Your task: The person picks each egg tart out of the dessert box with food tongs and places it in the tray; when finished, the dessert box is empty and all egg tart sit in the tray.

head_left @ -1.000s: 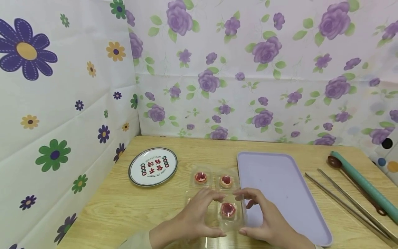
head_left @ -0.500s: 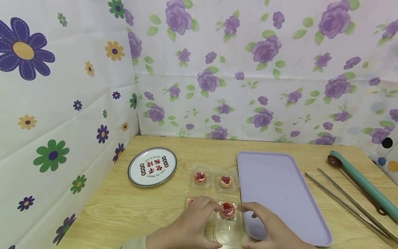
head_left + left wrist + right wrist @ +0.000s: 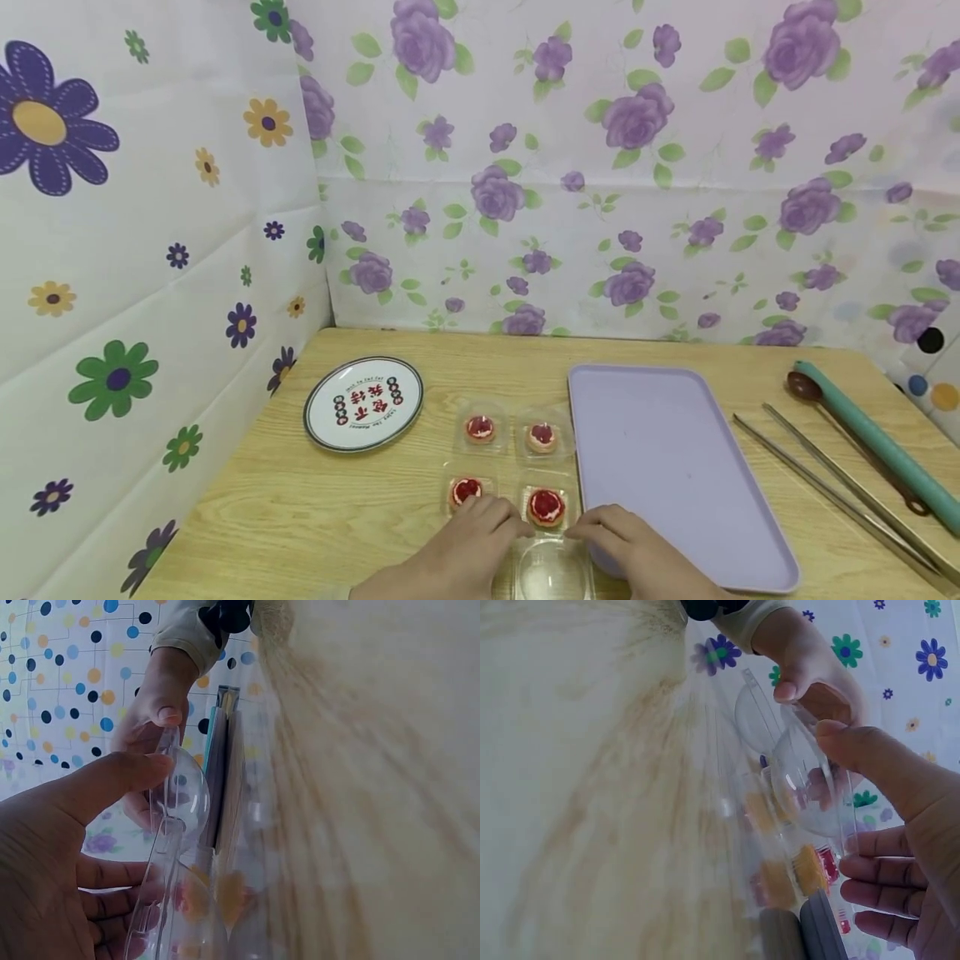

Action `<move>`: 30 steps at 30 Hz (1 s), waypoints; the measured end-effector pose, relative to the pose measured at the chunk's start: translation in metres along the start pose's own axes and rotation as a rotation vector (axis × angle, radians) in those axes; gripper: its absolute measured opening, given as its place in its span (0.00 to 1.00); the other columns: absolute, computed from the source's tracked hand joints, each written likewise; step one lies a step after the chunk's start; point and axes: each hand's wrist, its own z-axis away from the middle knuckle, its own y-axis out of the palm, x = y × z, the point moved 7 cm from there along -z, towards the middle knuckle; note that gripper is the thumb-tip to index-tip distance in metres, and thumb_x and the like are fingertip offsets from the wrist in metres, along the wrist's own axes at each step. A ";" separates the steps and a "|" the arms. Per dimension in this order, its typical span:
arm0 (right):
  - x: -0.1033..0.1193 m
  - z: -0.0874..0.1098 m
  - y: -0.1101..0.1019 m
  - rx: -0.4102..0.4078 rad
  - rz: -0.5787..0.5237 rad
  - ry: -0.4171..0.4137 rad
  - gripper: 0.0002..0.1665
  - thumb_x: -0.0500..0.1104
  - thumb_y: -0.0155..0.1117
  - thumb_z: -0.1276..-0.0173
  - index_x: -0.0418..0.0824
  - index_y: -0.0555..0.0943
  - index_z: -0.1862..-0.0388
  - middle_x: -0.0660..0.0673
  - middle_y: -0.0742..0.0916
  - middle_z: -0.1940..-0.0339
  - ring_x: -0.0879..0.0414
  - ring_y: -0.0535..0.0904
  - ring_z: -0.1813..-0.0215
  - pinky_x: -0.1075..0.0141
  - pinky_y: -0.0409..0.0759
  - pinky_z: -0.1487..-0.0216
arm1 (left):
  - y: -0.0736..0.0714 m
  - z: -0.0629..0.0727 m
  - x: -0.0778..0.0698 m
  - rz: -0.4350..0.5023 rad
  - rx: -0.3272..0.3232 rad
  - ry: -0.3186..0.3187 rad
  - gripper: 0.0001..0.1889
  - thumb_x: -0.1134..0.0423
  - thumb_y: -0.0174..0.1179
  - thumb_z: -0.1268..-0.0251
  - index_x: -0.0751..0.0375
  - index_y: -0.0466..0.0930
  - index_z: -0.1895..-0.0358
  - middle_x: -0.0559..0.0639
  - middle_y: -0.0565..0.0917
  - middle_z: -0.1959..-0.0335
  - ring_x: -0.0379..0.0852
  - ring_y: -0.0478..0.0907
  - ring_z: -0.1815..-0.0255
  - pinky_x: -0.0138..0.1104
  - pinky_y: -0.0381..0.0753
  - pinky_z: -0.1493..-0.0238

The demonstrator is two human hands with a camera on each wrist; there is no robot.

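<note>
In the head view, a red-topped tart (image 3: 546, 507) sits in the base of a clear plastic clamshell box. Its transparent lid (image 3: 553, 571) lies folded back toward the person. My left hand (image 3: 465, 546) grips the lid's left side, and my right hand (image 3: 637, 550) grips its right side. Both wrist views show a thumb (image 3: 150, 771) at one edge of the plastic and the fingers curled near the other. Beside it, a second tart (image 3: 465, 490) is partly hidden by my left hand. Two more tarts, one at back left (image 3: 481, 428) and one at back right (image 3: 542, 437), sit in clear boxes.
A lilac tray (image 3: 652, 467) lies directly right of the boxes. A white plate with red lettering (image 3: 363, 404) stands at the left. Further right are long metal tongs (image 3: 832, 483), a brown spoon (image 3: 806, 387) and a teal rod (image 3: 862, 433). Patterned cloth walls enclose the back and left.
The lid over the front right tart has swung open toward the person, uncovering the tart. Both hands have moved down and nearer with it.
</note>
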 end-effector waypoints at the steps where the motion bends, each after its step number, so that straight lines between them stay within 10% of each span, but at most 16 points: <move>1: 0.001 0.000 0.001 -0.014 0.015 -0.013 0.40 0.71 0.65 0.47 0.44 0.78 0.45 0.55 0.79 0.51 0.62 0.74 0.51 0.69 0.80 0.56 | 0.001 0.000 -0.001 -0.018 0.008 0.001 0.38 0.31 0.65 0.56 0.54 0.77 0.46 0.41 0.76 0.55 0.39 0.70 0.49 0.31 0.71 0.47; 30: 0.004 0.003 0.005 -0.016 0.157 0.028 0.45 0.76 0.64 0.52 0.49 0.78 0.42 0.56 0.79 0.51 0.64 0.74 0.53 0.70 0.78 0.58 | 0.003 0.004 -0.001 -0.063 -0.001 -0.024 0.42 0.27 0.63 0.57 0.51 0.74 0.42 0.41 0.76 0.56 0.38 0.71 0.51 0.31 0.72 0.49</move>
